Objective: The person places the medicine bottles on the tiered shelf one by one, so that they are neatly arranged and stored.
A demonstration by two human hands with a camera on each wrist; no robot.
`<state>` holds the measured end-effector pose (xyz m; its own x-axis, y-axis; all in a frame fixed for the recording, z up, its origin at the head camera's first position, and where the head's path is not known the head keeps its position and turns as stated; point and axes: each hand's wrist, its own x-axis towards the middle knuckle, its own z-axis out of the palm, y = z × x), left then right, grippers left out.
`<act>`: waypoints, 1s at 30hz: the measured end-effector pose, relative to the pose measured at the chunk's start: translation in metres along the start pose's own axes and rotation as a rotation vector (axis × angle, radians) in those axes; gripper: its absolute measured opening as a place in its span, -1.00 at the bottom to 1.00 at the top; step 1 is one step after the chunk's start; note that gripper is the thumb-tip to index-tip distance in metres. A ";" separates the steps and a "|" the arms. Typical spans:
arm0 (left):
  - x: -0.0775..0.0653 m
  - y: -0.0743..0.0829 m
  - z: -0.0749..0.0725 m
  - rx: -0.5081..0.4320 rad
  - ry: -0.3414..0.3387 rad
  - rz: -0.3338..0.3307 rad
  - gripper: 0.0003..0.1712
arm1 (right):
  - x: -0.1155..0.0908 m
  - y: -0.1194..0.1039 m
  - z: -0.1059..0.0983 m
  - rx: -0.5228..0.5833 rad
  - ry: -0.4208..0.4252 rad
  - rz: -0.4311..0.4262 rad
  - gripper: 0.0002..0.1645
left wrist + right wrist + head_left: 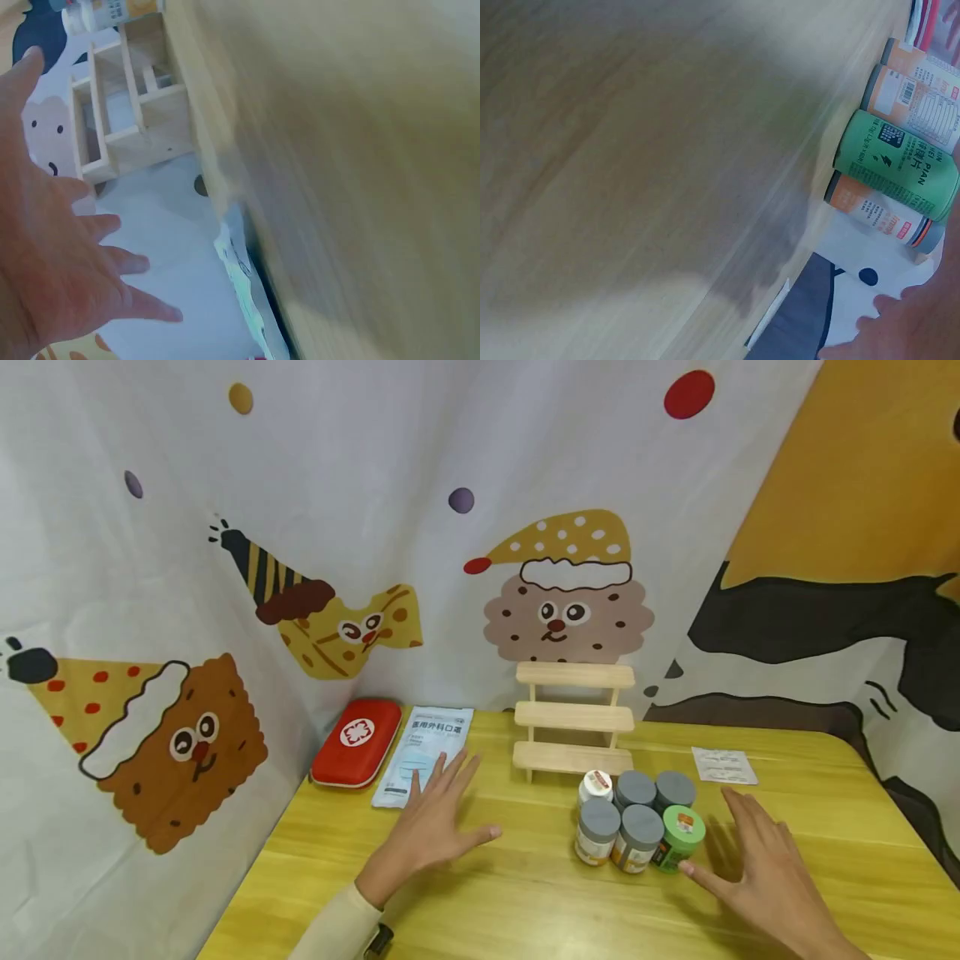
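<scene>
My left hand (431, 827) hovers with spread fingers over the table, its fingertips near the lower end of a blue-and-white face mask packet (431, 747). Nothing is in its grasp. My right hand (772, 868) is held with fingers extended just right of a cluster of bottles; its thumb tip appears close to the green bottle (683, 828), and I cannot tell if they touch. Beside that bottle stand several grey-lidded bottles (639, 837) and a small white-capped bottle (596, 786). In the right wrist view, the green bottle (896, 165) shows its printed label.
Behind the bottles stands a three-tier wooden rack (573, 718). A red first-aid case (357, 743) lies at the table's back left, left of the packet. A flat silvery-white blister sheet (724, 766) lies at the back right. A printed cloth (420, 443) hangs behind the yellow wooden table (517, 910).
</scene>
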<state>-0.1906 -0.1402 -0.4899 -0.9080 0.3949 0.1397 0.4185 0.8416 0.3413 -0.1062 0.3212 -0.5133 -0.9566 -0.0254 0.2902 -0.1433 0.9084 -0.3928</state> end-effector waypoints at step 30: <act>0.077 0.028 0.065 -1.486 0.005 -0.447 -0.45 | 0.002 -0.016 0.007 0.341 0.281 -0.161 -0.01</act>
<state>-0.2478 -0.0620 -0.5298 -0.9512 0.2166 -0.2197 -0.2676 -0.2246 0.9370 -0.1073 0.3037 -0.5125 -0.8163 0.0018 0.5776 -0.4045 0.7121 -0.5738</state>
